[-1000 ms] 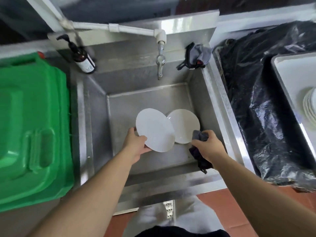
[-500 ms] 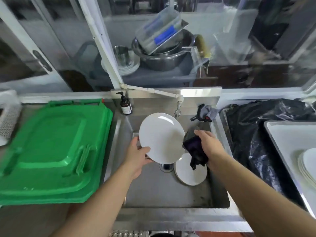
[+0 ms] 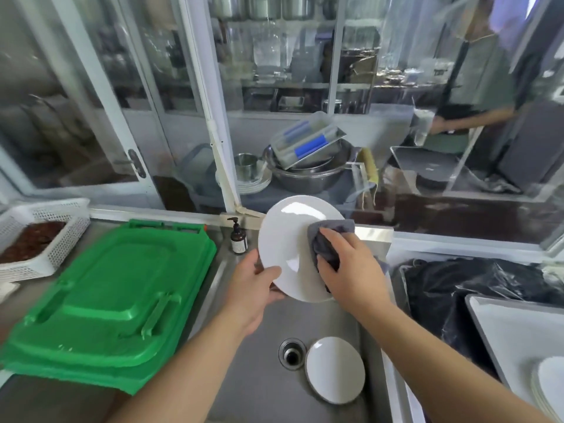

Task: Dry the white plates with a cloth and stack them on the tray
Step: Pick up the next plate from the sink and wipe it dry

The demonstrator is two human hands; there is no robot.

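Second plate (image 3: 335,369): white, lying in the sink (image 3: 262,386) at 5 o'clock of the drain (image 3: 292,353), just beside it.

Stack of plates (image 3: 549,389): on the tray (image 3: 512,328), at 4 o'clock of the view, partly cut off by the edge.

Left hand (image 3: 254,285): grasping the lower left rim of the raised plate (image 3: 287,239), thumb over its face.

Right hand (image 3: 348,270): pressing a grey cloth (image 3: 328,239), bunched under its curled fingers, against the plate's right half.

Raised plate: white, tilted toward the person, held above the sink.

Green lid (image 3: 103,303): at 9 o'clock of the sink.

Black bag (image 3: 476,288): at 3 o'clock, between sink and tray.

Soap bottle (image 3: 238,236): at 11 o'clock of the sink, upright.

White basket (image 3: 45,236): far left.
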